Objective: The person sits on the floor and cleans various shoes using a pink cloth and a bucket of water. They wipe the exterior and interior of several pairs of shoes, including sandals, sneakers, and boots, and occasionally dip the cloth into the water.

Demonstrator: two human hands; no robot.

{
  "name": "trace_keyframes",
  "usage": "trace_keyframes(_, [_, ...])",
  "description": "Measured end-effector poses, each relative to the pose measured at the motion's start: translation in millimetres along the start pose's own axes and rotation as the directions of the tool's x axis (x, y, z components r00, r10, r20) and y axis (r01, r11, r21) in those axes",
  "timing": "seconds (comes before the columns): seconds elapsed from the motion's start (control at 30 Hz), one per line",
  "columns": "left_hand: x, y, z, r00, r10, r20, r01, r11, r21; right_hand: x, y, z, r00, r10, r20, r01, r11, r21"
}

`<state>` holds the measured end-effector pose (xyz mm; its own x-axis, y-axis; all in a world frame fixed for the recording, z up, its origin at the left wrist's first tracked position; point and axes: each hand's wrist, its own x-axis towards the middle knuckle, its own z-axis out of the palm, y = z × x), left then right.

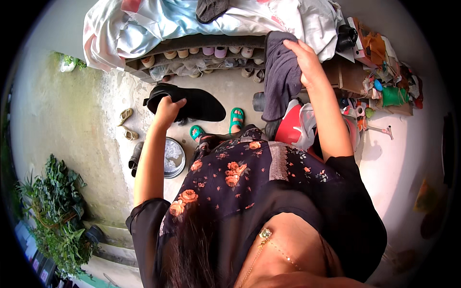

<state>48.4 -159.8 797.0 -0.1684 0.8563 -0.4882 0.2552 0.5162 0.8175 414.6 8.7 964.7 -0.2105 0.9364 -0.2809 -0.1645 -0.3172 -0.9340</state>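
Note:
My left hand (168, 111) grips a black ankle boot (201, 103) by its opening, the thumb outside and the other fingers hidden. The boot is held sideways above the floor, its toe pointing right. Up at the right, my right hand (306, 62) is closed on a dark grey cloth (278, 81). The cloth hangs down from the edge of a covered shoe rack, and part of my grip is hidden behind the hand.
Ahead stands the shoe rack (139, 72), draped with a pale sheet (158, 21) and filled with shoes. A round basin (181, 165) sits on the floor near beige shoes (126, 116). Red and grey bags (293, 125) lie at the right; potted plants (53, 206) grow at the left.

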Motion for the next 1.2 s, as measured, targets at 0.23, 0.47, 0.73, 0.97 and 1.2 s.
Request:
trace_keyframes(0.23, [-17.7,38.2,10.3,0.978,0.08,0.195,0.178,0.178,-0.968,-22.4,-75.1,66.9,0.995,-0.074,0.066,0.03,0.858,0.513])
trace_keyframes(0.47, [-45.5,79.1,61.0,0.978,0.131,0.161,0.173,-0.084,-0.981,-24.3,44.6,115.8,0.775,-0.438,0.455,0.617,0.678,-0.4])
trace_keyframes(0.73, [-55.4,70.2,73.3,0.98,0.018,0.196,0.192,0.131,-0.973,69.1,122.1,101.1,0.66,-0.591,0.464,0.675,0.195,-0.711])
trace_keyframes(0.97, [-58.4,66.7,69.9,0.986,0.114,0.121,0.147,-0.26,-0.954,92.7,62.3,97.6,0.926,-0.375,0.031,0.346,0.815,-0.464])
trace_keyframes(1.2, [-41.3,59.8,60.6,0.993,0.105,0.058,0.08,-0.214,-0.973,32.8,141.6,148.7,0.839,-0.399,0.37,0.544,0.606,-0.58])
